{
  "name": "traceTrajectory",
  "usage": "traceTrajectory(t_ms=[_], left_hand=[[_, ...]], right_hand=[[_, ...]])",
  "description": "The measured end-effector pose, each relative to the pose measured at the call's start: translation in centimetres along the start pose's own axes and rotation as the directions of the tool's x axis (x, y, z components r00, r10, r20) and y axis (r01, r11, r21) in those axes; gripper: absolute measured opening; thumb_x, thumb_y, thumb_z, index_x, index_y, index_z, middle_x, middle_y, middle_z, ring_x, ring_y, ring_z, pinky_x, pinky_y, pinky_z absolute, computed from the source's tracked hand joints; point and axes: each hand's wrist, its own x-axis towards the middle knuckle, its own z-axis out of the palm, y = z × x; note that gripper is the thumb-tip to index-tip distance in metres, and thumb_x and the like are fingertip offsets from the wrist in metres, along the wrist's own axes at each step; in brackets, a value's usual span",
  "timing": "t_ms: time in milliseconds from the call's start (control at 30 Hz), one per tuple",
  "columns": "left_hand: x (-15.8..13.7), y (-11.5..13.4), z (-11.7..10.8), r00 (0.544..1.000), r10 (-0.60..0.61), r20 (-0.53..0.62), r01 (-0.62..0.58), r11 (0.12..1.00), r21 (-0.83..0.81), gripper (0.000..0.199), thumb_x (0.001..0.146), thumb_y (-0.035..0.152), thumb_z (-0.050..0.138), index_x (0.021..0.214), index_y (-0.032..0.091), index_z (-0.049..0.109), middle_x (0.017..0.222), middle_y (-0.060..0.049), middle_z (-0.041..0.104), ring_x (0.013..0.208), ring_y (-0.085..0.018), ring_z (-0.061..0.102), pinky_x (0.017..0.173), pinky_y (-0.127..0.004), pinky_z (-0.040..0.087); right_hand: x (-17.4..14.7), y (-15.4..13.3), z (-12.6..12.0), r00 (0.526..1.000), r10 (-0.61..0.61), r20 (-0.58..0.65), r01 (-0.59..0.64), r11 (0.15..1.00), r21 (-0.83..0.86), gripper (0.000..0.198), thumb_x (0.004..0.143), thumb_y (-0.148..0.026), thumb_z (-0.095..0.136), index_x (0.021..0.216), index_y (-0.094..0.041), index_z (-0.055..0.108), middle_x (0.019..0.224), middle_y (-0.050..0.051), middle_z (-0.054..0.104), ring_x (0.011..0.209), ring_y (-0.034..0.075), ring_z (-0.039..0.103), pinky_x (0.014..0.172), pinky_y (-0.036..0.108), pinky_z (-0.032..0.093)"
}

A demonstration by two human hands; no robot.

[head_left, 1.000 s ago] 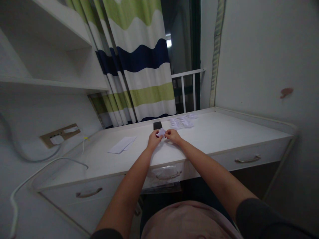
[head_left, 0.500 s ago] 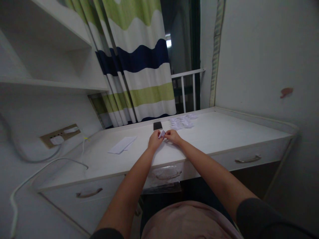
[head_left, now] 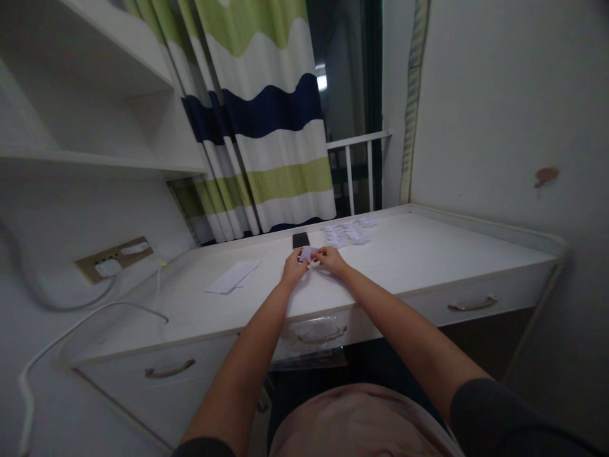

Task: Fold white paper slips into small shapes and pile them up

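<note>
A small piece of folded white paper (head_left: pixel 306 253) is held between my two hands, just above the desk. My left hand (head_left: pixel 294 268) pinches its left side. On the right, the fingers of my right hand (head_left: pixel 332 260) are closed on its other edge. Several small folded paper pieces (head_left: pixel 347 233) lie in a group behind my right hand. A dark, flat, phone-like rectangle (head_left: pixel 301 240) rests just beyond the paper. To the left lie flat sheets of white paper (head_left: pixel 232 278), one partly over another.
The white desk (head_left: pixel 447 251) has drawers with metal handles along its front. A striped curtain (head_left: pixel 276 127) hangs behind it, beside a white railing (head_left: pixel 360 141). At left, a white cable (head_left: pixel 118 304) arches near the desk, below a wall socket (head_left: pixel 114 259).
The held paper has turned in my fingers and now shows a broader face. My left hand has shifted slightly to the left.
</note>
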Motion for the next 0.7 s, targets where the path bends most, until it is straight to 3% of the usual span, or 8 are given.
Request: traceTrajectory(t_ms=[233, 400, 700], left_hand=[[0.2, 0.0, -0.1, 0.998, -0.023, -0.051, 0.023, 1.0, -0.004, 0.026, 0.066, 0.012, 0.054, 0.092, 0.016, 0.053, 0.088, -0.005, 0.062, 0.063, -0.011, 0.059, 0.049, -0.02, 0.049], [0.4, -0.1, -0.1, 0.996, -0.069, -0.062, 0.069, 0.998, -0.001, 0.024, 0.065, 0.009, 0.053, 0.089, 0.016, 0.054, 0.083, -0.003, 0.062, 0.062, -0.009, 0.059, 0.05, -0.018, 0.048], [0.3, 0.1, -0.2, 0.996, -0.057, -0.074, 0.053, 0.997, -0.062, 0.016, 0.065, 0.01, 0.054, 0.079, 0.016, 0.055, 0.079, -0.002, 0.061, 0.063, -0.01, 0.059, 0.051, -0.02, 0.05]], right_hand=[[0.3, 0.3, 0.3, 1.0, 0.021, -0.022, -0.02, 1.0, 0.007, 0.015, 0.073, -0.019, 0.055, 0.059, -0.014, 0.06, 0.056, 0.002, 0.061, 0.052, 0.011, 0.056, 0.051, 0.021, 0.043], [0.2, 0.0, 0.1, 0.986, 0.074, -0.149, -0.065, 0.996, 0.064, 0.017, 0.078, -0.024, 0.05, 0.063, -0.017, 0.049, 0.054, -0.001, 0.058, 0.05, 0.01, 0.056, 0.048, 0.019, 0.041], [-0.1, -1.0, -0.2, 0.961, 0.253, -0.108, -0.211, 0.932, 0.296, 0.023, 0.079, -0.04, 0.053, 0.075, -0.02, 0.042, 0.051, -0.004, 0.057, 0.044, 0.011, 0.057, 0.043, 0.018, 0.041]])
